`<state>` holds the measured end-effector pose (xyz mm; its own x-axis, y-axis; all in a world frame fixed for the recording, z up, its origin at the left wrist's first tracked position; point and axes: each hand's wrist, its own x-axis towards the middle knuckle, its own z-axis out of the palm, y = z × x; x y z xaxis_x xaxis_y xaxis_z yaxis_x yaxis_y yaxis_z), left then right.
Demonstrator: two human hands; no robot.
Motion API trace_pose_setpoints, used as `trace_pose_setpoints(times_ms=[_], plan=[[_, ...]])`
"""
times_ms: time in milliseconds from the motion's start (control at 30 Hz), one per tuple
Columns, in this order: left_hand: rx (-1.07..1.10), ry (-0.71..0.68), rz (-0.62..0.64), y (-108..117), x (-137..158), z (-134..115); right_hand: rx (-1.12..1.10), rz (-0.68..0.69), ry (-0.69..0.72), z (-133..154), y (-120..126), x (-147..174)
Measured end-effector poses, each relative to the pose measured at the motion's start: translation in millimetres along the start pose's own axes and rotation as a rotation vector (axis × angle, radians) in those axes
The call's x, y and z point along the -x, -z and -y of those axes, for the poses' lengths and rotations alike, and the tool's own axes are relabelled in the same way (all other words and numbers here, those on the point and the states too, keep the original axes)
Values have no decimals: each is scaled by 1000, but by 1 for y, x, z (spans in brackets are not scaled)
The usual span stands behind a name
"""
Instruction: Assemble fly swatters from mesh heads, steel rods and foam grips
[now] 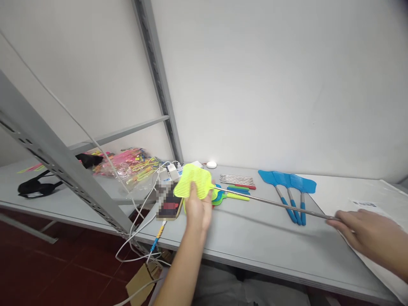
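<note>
A neon yellow fly swatter with a long, extended metal rod is held between my two hands above the table. My left hand grips its slotted head near the neck, with the thumb lying on the face. At the other end of the rod, my right hand is closed around it; whatever part lies inside those fingers is hidden. Below the rod are three blue fly swatters with short metal shafts, fanned out. Green and blue swatter heads lie partly behind my left hand.
Several metal rods and coloured handles lie near the wall. A pixelated item, white cables and plugs are to the left. A grey shelf post stands before bagged colourful items. A white sheet covers the right side.
</note>
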<state>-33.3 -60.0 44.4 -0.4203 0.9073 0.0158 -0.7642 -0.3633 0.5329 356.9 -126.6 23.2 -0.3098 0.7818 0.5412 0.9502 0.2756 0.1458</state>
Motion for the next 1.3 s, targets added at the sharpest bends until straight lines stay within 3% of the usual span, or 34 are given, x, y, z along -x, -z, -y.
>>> trace_pose_setpoints(times_ms=[33,133,300,467,600,733,800,900,1000,1100,1167,1300], plan=[[-1,32,25,-4,9,6,29,48,91,11,-2,-6],[25,106,96,-16,42,23,40,34,190,52,-11,-25],[34,228,256,-27,81,38,32,9,182,118,-6,-58],[47,225,239,-28,81,31,23,37,154,153,14,-89],[17,193,190,-23,58,12,-232,191,138,155,23,-96],[-53,215,144,-14,31,13,-416,345,-13,148,20,-75],[-164,287,230,-8,29,29,-496,404,-140,143,15,-57],[-524,367,485,2,41,62,-501,369,-436,128,3,-29],[-972,70,787,14,55,86,-404,315,-757,99,-7,-7],[-1215,-274,1070,26,58,94,-385,294,-954,69,-16,2],[-1275,-385,1121,30,54,94,-402,270,-1003,56,-22,1],[-1325,-429,1090,34,49,91,-453,250,-1009,51,-41,-10]])
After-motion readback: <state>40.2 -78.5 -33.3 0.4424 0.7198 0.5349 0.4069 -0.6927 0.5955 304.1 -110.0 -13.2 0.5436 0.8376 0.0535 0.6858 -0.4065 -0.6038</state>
